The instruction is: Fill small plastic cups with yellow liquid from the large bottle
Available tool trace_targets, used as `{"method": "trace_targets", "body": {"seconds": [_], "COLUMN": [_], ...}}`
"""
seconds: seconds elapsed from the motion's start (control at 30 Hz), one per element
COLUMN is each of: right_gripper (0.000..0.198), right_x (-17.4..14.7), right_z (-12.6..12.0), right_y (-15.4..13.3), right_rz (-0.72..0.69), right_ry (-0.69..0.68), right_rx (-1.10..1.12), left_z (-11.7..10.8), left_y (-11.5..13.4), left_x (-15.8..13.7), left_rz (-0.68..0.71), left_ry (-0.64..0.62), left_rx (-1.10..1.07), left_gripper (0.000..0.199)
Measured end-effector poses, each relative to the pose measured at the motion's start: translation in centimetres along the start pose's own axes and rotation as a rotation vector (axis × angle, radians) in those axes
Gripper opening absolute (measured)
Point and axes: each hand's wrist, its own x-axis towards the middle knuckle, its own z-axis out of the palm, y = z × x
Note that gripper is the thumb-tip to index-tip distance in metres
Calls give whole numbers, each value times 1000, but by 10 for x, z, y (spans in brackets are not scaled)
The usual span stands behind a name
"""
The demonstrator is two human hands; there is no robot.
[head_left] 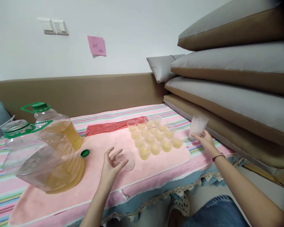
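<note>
My left hand [113,163] is over the pink towel with its fingers spread and curled, holding nothing that I can see. Right beside its fingertips is a clear plastic cup [128,160]; whether they touch it I cannot tell. At the right, the fingers of my right hand [204,140] are closed around the lower part of a stack of clear plastic cups [198,124]. Between the hands stand several clear cups of pale yellow liquid [155,147], packed close together in rows on the towel.
Two large clear jugs of yellow liquid stand at the left; the nearer jug [59,176] is uncapped, the farther jug [73,134] has a green cap. A loose green cap [85,153] lies beside them. Behind is a red plastic bag [104,127]. Stacked cushions [227,91] rise at the right.
</note>
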Motion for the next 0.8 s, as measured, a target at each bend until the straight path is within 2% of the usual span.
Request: {"method": "trace_targets", "body": {"seconds": [0.23, 0.33, 0.47, 0.57, 0.67, 0.8], "right_gripper": [75, 77, 90, 101, 103, 92], "right_x": [17, 16, 6, -12, -42, -96], "right_z": [22, 23, 17, 9, 3, 9], "right_y": [30, 31, 20, 6, -14, -49], "right_rz": [-9, -4, -11, -21, -47, -126], "right_ry": [-9, -6, 35, 134, 203, 169], "right_rx": [14, 28, 63, 78, 87, 125], "left_z": [-3, -1, 1, 1, 2, 5], "left_y": [-14, -13, -8, -6, -7, -11], "left_x": [4, 1, -2, -2, -2, -4], "left_rz": [-1, -20, -41, -33, -14, -37], "left_ry": [-6, -17, -43, -43, -15, -1], "left_rx": [53, 71, 76, 67, 62, 35], "left_gripper": [87, 89, 92, 91, 89, 91]}}
